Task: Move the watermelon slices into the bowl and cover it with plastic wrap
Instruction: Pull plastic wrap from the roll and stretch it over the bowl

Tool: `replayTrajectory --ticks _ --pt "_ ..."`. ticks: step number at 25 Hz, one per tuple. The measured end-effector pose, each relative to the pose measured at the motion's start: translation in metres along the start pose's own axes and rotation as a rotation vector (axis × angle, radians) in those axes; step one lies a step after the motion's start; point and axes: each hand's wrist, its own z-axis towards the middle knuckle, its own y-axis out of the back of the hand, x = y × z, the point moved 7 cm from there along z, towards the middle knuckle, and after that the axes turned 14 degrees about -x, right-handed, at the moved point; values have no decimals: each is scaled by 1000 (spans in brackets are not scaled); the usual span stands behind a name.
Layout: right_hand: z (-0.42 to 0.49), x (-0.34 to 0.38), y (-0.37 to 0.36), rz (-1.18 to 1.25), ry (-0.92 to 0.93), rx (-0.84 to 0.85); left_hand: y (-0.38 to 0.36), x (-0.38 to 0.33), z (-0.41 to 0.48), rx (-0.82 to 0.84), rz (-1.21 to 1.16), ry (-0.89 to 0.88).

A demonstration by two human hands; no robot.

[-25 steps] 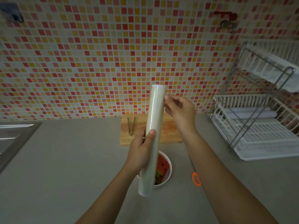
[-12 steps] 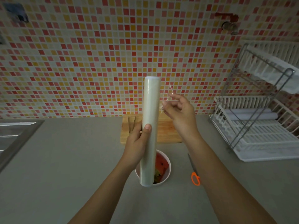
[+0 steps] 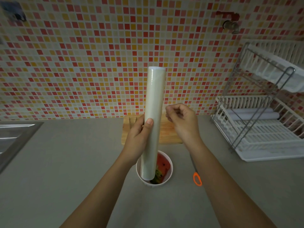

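Plastic wrap roll (image 3: pixel 153 122) is held upright over the bowl (image 3: pixel 170 171), slightly tilted, and its lower end blocks the bowl's left half. Left hand (image 3: pixel 138 142) is wrapped round the roll's lower middle, thumb on the front. Right hand (image 3: pixel 182 122) is just right of the roll, above and behind the bowl. Its fingers are curled in with the thumb against the fingertips; cannot tell if clear film is pinched there.

The white bowl sits on the grey counter (image 3: pixel 74 162) with watermelon slices (image 3: pixel 162 164) inside. Red flesh and green rind show on the right side only.

- Behind the bowl: wooden cutting board (image 3: pixel 169 134) against the tiled wall, mostly blocked by the roll and both hands. Something thin at its left end, unclear what.
- Right of the bowl: scissors (image 3: pixel 197 178). The orange handle loop is visible, the rest is under the right forearm.
- Far right of the bowl: white dish rack (image 3: pixel 263 139) with a metal frame, two pale rolls lying in its lower tier, cut off at the edge.
- Far left of the bowl: steel sink (image 3: pixel 9 137), cut off.
- High on the wall, up and right of the bowl: tap (image 3: pixel 230 24), blurry.
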Motion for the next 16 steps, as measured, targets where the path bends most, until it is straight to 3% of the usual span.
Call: replayTrajectory --ticks 3,6,8,13,16 --pt "1 -3 6 53 -27 -60 1 -2 1 3 -13 5" --pt "-13 -16 -4 59 -101 154 5 -5 6 -15 -39 9" --pt "-25 -19 -10 -34 -39 260 7 -8 9 -17 -44 -2" --pt "-18 -26 -1 -104 -28 132 10 -11 10 -15 -48 18" --pt "-28 -34 -9 60 -176 239 9 -18 11 -15 -80 12"
